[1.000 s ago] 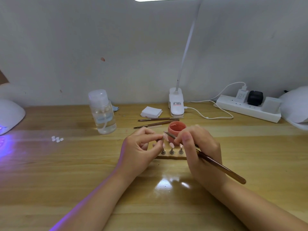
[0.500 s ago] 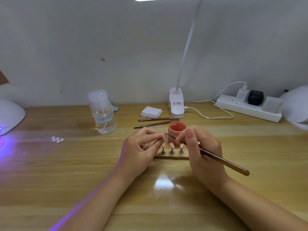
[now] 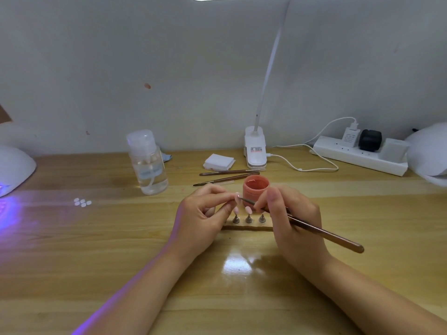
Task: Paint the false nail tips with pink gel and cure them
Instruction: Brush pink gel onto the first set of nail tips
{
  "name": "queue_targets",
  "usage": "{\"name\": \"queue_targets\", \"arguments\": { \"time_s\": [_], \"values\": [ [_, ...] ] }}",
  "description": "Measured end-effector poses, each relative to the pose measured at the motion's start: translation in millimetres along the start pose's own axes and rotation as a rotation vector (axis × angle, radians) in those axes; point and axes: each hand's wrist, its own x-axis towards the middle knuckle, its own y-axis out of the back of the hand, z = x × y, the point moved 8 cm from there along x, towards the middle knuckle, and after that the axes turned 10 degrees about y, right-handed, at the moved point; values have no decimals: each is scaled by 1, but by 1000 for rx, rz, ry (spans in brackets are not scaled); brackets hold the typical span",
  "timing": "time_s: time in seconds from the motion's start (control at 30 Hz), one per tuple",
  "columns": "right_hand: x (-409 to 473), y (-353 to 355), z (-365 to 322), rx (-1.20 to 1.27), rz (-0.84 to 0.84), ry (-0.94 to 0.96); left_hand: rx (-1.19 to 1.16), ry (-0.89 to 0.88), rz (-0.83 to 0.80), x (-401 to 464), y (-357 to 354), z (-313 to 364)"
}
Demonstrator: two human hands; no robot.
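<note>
Wooden desk [image 3: 72, 250], with the pink gel jar [image 3: 255, 188] as landmark near its middle. Far left of the jar, white curing lamp [image 3: 14, 170], casting violet light across the wood. Far right, power strip [image 3: 360, 157]. Left of the jar, clear pump bottle [image 3: 148, 165]; behind the jar, clip lamp [image 3: 255, 151], pad stack [image 3: 219, 162] and two spare brushes [image 3: 227, 176]. Well left, loose white tips [image 3: 82, 202].

Just in front of the jar, left hand [image 3: 203, 218], thumb and forefinger pinching one tip [image 3: 237, 197] on its small stand, lifted clear of the row. Right hand [image 3: 294, 221], fingers curled round the brush [image 3: 314, 230] like a pen, bristles touching that tip. Below, row of stands [image 3: 248, 219] on a strip, at least two carrying pink tips [image 3: 248, 210]; the third partly hidden.

Judged: mid-coat on the held tip, curing not yet reached. For a clean coat: both wrists resting on the desk, light strokes from base to free edge, thin even layer, no flooding at the sides, fingers off the wet face. Best a reload from the jar only when the bristles drag.
</note>
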Motion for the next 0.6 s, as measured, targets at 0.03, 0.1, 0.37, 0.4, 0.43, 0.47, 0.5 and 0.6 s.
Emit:
{"name": "queue_targets", "arguments": {
  "time_s": [0.03, 0.1, 0.37, 0.4, 0.43, 0.47, 0.5, 0.6],
  "values": [
    [-1, 1, -1, 21, 6, 3, -6, -1, 5, 0, 0, 0],
    [-1, 4, -2, 61, 24, 8, -7, -3, 15, 0, 1, 0],
    [1, 0, -1, -23, 5, -5, 12, 2, -16, -1, -1, 1],
    [1, -1, -1, -25, -6, -6, 13, -3, -10, -1, 0, 1],
    [1, -2, -1, -17, -12, -7, 9, -1, -1, -1, 0, 1],
    [0, -1, -1, 0, -9, -11, 4, 7, 10, 0, 1, 0],
    [0, 0, -1, 26, 3, -17, -2, 17, 19, 0, 2, -2],
    [-2, 4, -2, 89, 28, -22, -8, 29, 27, 0, 3, -4]
  ]
}}
